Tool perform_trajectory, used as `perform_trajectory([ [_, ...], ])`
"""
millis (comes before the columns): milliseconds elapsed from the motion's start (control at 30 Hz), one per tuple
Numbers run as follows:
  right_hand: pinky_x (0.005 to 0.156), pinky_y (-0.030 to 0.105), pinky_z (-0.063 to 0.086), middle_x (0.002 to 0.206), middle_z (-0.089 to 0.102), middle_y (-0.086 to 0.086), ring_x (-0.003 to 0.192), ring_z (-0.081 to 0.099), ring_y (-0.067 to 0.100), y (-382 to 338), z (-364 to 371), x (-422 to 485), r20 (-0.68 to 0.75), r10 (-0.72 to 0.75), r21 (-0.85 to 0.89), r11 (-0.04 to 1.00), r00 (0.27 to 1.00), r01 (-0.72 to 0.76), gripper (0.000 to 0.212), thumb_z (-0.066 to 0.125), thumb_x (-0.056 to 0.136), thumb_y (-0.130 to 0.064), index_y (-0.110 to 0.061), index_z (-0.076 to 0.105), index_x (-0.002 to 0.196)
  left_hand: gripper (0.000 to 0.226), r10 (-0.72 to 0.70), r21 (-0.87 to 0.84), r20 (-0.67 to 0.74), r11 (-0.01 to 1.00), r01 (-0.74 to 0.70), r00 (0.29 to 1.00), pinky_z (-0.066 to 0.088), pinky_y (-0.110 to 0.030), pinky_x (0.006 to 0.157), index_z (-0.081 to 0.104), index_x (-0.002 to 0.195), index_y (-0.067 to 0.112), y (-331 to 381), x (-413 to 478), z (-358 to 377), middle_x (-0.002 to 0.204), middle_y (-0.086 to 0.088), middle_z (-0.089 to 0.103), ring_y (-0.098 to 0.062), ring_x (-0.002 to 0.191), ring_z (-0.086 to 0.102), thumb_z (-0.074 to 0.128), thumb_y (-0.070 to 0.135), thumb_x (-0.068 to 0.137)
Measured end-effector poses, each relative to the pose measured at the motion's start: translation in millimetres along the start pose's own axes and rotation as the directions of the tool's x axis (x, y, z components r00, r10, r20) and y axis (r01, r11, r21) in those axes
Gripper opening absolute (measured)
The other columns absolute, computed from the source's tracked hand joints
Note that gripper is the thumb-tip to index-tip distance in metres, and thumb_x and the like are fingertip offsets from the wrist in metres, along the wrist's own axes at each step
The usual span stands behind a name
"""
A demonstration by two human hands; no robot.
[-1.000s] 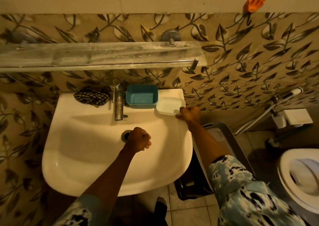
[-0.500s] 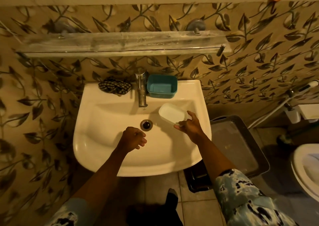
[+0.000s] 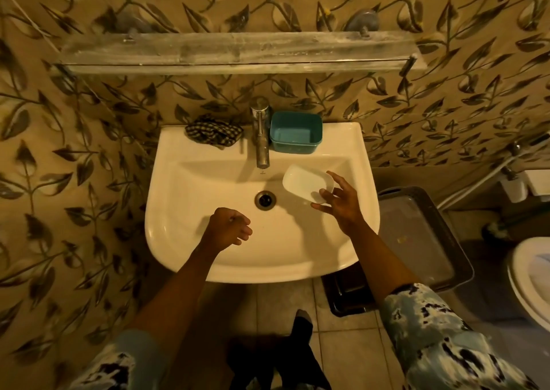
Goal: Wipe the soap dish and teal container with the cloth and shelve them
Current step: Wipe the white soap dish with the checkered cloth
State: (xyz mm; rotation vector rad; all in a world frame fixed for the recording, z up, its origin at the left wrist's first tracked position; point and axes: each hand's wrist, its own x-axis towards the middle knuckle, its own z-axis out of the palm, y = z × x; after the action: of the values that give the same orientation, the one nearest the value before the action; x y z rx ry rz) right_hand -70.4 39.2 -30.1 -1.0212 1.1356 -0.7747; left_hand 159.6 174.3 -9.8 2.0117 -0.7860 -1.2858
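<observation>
My right hand [image 3: 342, 203] holds the white soap dish [image 3: 305, 182] by its near end, over the right half of the basin, thumb and fingers pinching its rim. My left hand [image 3: 227, 229] hovers over the basin's front left with fingers loosely curled, holding nothing. The teal container [image 3: 296, 132] stands on the sink's back ledge just right of the tap. A dark checked cloth [image 3: 212, 133] lies crumpled on the ledge left of the tap. The glass shelf [image 3: 235, 51] runs along the wall above the sink.
The white sink [image 3: 178, 211] has a chrome tap [image 3: 262, 139] at the back and a drain [image 3: 265, 199] in the middle. A dark bin with a tray-like lid [image 3: 422, 234] stands to the right, a toilet [image 3: 529, 282] beyond it.
My right hand lifted the soap dish off the sink's back right ledge and brought it forward over the basin. The left hand stayed over the basin; my view shifted.
</observation>
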Motion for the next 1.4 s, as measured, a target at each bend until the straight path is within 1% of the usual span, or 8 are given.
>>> perform_trajectory([
  [200, 0.08, 0.057, 0.056, 0.138, 0.047, 0.018, 0.122, 0.05, 0.039, -19, -5, -9, -0.042, -0.09, -0.122, 0.989, 0.995, 0.084, 0.051, 0.061, 0.089, -0.004, -0.011, 0.046, 0.137, 0.021, 0.012, 0.006, -0.011, 1.0, -0.012, 1.0, 0.051, -0.025, 0.054, 0.065, 0.095, -0.007, 1, -6, 9, 0.082, -0.022, 0.07, -0.023, 0.06, 0.064, 0.049, 0.007, 0.092],
  [400, 0.071, 0.041, 0.06, 0.132, 0.048, 0.003, 0.118, 0.051, 0.028, -38, -1, -12, 0.01, -0.231, -0.245, 0.943, 0.973, 0.227, 0.048, 0.061, 0.09, -0.007, -0.008, 0.047, 0.136, 0.021, 0.029, 0.014, -0.022, 0.999, -0.029, 0.999, 0.052, -0.027, 0.057, 0.065, 0.095, -0.005, 8, -10, 13, 0.084, -0.022, 0.07, -0.023, 0.062, 0.065, 0.048, 0.007, 0.092],
  [567, 0.074, 0.041, 0.06, 0.129, 0.05, -0.003, 0.109, 0.055, 0.023, -41, 3, -16, 0.042, -0.305, -0.344, 0.89, 0.951, 0.3, 0.045, 0.061, 0.091, -0.013, -0.012, 0.049, 0.135, 0.022, 0.051, 0.048, -0.032, 0.998, -0.05, 0.998, 0.052, -0.027, 0.058, 0.066, 0.094, -0.005, 18, -10, 15, 0.081, -0.02, 0.07, -0.022, 0.061, 0.064, 0.047, 0.006, 0.091],
  [800, 0.07, 0.028, 0.059, 0.128, 0.051, -0.005, 0.108, 0.057, 0.022, -43, 7, -27, 0.09, -0.405, -0.431, 0.808, 0.91, 0.402, 0.042, 0.059, 0.093, -0.017, -0.012, 0.051, 0.134, 0.022, 0.066, 0.078, -0.038, 0.995, -0.063, 0.997, 0.051, -0.026, 0.056, 0.066, 0.094, -0.006, 21, -15, 17, 0.082, -0.021, 0.07, -0.02, 0.059, 0.063, 0.048, 0.007, 0.091],
  [1067, 0.084, 0.049, 0.057, 0.125, 0.059, 0.009, 0.106, 0.054, 0.018, -66, 5, -35, 0.163, -0.527, -0.571, 0.639, 0.834, 0.515, 0.04, 0.057, 0.094, -0.019, -0.013, 0.052, 0.134, 0.022, 0.072, 0.087, -0.034, 0.994, -0.069, 0.997, 0.051, -0.026, 0.057, 0.065, 0.097, -0.008, 17, -23, 12, 0.089, -0.026, 0.07, -0.022, 0.062, 0.064, 0.05, 0.008, 0.092],
  [1167, 0.085, 0.049, 0.057, 0.122, 0.057, 0.004, 0.106, 0.053, 0.017, -75, 6, -40, 0.168, -0.555, -0.582, 0.611, 0.815, 0.537, 0.041, 0.057, 0.094, -0.021, -0.014, 0.052, 0.134, 0.022, 0.072, 0.086, -0.029, 0.994, -0.069, 0.997, 0.051, -0.027, 0.058, 0.065, 0.098, -0.009, 18, -27, 12, 0.09, -0.027, 0.07, -0.025, 0.064, 0.064, 0.051, 0.007, 0.092],
  [1300, 0.092, 0.046, 0.053, 0.13, 0.057, 0.013, 0.112, 0.051, 0.017, -85, 7, -47, 0.155, -0.598, -0.602, 0.574, 0.786, 0.555, 0.04, 0.057, 0.094, -0.02, -0.013, 0.052, 0.134, 0.023, 0.083, 0.096, -0.023, 0.992, -0.08, 0.996, 0.051, -0.026, 0.057, 0.065, 0.1, -0.009, 18, -30, 13, 0.091, -0.026, 0.07, -0.026, 0.066, 0.064, 0.051, 0.008, 0.092],
  [1400, 0.096, 0.048, 0.052, 0.134, 0.054, 0.011, 0.12, 0.051, 0.025, -86, 7, -53, 0.113, -0.606, -0.598, 0.592, 0.787, 0.541, 0.041, 0.058, 0.094, -0.016, -0.015, 0.052, 0.134, 0.023, 0.09, 0.105, -0.015, 0.991, -0.088, 0.996, 0.051, -0.025, 0.056, 0.065, 0.1, -0.008, 18, -31, 15, 0.091, -0.025, 0.07, -0.023, 0.064, 0.064, 0.051, 0.009, 0.092],
])
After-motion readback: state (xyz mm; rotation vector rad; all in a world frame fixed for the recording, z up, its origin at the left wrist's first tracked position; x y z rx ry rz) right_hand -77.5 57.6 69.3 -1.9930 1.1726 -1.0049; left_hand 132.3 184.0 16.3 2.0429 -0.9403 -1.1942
